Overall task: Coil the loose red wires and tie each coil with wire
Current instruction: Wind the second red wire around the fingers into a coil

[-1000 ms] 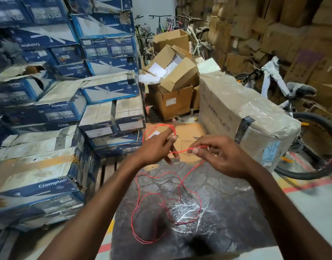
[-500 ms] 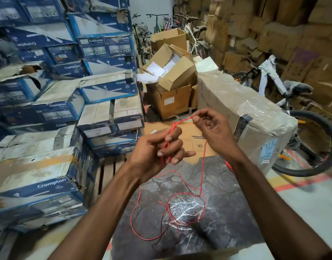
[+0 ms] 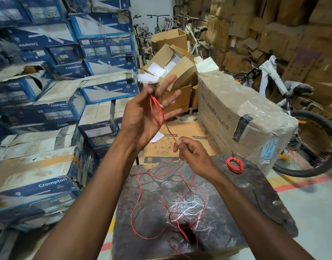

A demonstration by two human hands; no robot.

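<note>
The left hand (image 3: 142, 117) is raised, palm toward the camera, fingers spread, with thin red wire (image 3: 156, 111) looped lengthwise over the palm. One strand runs down and right to the right hand (image 3: 191, 156), which pinches it between thumb and forefinger. The rest lies in loose curls on the dark, veined slab (image 3: 258, 199) below. A finished round coil (image 3: 234, 164) rests at the slab's far right.

Loose wire (image 3: 172, 205) clutters worktop (image 3: 255, 184); right side seems clear.
</note>
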